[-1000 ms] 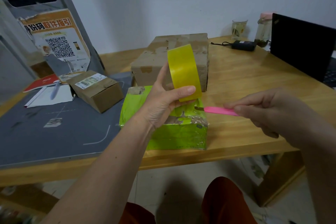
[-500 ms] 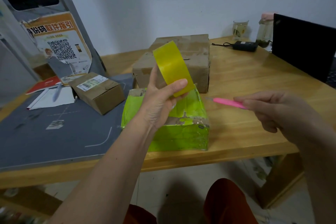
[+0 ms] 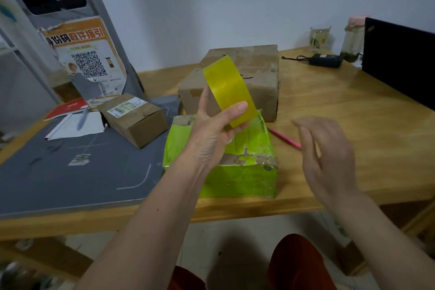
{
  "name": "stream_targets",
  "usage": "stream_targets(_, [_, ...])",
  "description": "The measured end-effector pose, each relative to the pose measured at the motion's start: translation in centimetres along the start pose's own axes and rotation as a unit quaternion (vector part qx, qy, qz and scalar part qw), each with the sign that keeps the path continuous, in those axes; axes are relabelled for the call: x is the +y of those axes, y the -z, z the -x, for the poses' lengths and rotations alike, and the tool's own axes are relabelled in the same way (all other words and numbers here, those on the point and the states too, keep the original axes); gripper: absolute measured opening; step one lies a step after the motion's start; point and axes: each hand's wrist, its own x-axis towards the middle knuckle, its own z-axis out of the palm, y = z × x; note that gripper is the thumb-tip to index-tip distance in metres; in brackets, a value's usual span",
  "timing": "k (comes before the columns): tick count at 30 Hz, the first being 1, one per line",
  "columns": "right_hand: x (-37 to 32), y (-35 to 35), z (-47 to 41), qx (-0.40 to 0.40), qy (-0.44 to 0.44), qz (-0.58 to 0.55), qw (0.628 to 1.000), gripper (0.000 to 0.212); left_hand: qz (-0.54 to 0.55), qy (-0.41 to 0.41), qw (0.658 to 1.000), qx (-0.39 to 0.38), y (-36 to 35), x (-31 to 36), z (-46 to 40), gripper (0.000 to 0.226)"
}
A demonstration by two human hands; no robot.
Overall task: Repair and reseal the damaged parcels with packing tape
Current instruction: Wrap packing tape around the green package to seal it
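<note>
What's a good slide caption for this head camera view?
Left hand holds a yellow tape roll above the green parcel; open right hand hovers by the pink cutter.

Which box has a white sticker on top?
The small brown box on the grey mat. The big brown box and green box have none.
</note>
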Motion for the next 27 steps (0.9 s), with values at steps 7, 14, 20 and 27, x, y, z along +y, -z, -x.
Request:
stream_targets(7, [-3.3, -2.1, 3.6, -0.157, 0.203, 0.091, 0.962, 0.032, -0.003, 0.002, 1.000, -0.004, 0.1, -0.1, -0.3, 0.102])
stream_targets(14, [-6.5, -4.4, -0.7, -0.359, 0.110, 0.235, 0.896, 0.063, -0.030, 0.002, 1.000, 0.007, 0.0, -0.1, -0.4, 0.093])
stream_targets(20, [-7.0, -2.5, -1.9, -0.459, 0.137, 0.188, 0.858, 0.089, -0.013, -0.004, 1.000, 0.015, 0.3, -0.2, -0.2, 0.086])
stream_targets(27, [-7.4, -4.2, -4.2, -0.552, 0.089, 0.168, 0.812, 0.104, -0.031, -0.036, 0.998, 0.033, 0.0, 0.0, -0.6, 0.099])
